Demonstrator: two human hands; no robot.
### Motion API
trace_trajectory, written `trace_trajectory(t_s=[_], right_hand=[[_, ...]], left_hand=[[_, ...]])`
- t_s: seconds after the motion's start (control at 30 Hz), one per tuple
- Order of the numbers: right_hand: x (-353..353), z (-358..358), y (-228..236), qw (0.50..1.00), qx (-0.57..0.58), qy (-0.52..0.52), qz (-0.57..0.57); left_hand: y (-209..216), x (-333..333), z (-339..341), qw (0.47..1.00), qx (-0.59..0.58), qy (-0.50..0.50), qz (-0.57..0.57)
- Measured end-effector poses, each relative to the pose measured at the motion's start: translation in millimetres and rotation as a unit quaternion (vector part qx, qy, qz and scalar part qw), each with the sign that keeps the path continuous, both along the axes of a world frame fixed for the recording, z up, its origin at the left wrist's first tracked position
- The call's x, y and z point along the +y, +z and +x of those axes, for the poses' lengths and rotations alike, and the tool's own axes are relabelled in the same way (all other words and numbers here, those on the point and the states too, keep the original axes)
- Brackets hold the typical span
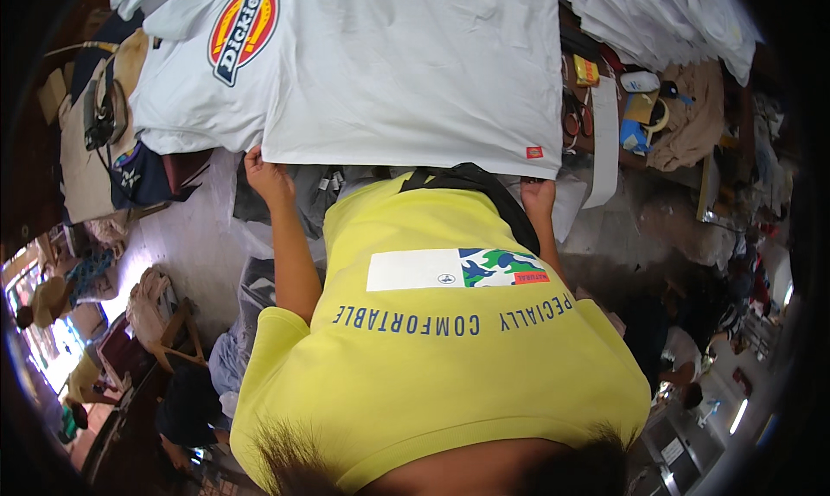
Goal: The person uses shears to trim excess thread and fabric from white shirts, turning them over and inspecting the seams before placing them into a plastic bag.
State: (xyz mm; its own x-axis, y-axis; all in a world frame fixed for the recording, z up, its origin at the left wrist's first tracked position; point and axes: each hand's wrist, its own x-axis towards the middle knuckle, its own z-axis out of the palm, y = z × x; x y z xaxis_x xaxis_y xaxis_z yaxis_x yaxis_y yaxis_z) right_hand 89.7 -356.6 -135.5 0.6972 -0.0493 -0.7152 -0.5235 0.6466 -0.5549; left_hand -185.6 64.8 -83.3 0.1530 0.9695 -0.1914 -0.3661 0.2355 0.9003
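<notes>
Spread forearms (296,258) reach up mid-frame. The left hand (271,183) pinches the lower edge of the white T-shirt (415,73), upper middle; the right hand's (538,200) fingertips hide under its corner, grip unclear. The frame's top crops the shirt.

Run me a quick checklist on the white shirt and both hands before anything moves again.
1. Left hand on the near edge of the white shirt: ok, fingers are at the edge, left of the middle.
2. Right hand at the same edge: ok, just below the small red tag.
3. Right-hand grip firm: cannot tell, the cloth hides the fingertips.
4. Cloth free of creases: not ok, soft wrinkles show below the round emblem.
5. Scissors off the cloth: ok, they lie just to its right.
6. Underside smooth: cannot tell, out of sight.
</notes>
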Motion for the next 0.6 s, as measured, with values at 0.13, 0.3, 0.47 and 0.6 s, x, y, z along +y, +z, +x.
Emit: trace_trajectory(t_s=[0.13,0.3,0.47,0.6], right_hand=[[-0.9,1.6,6.1,1.000,-0.024,0.011,-0.001],[4.4,9.3,27.4,0.994,-0.093,0.039,0.042],[10.1,21.6,52.3,0.989,-0.127,0.073,0.010],[3.6,47.3,64.7,0.970,-0.200,0.136,-0.007]], left_hand=[[7.9,-2.1,3.7,1.000,-0.018,0.015,-0.006],[29.9,-0.9,13.2,0.999,-0.041,0.001,-0.016],[45.4,5.4,25.3,0.999,-0.046,0.016,-0.006],[51.5,20.9,31.8,0.998,-0.003,-0.030,0.056]])
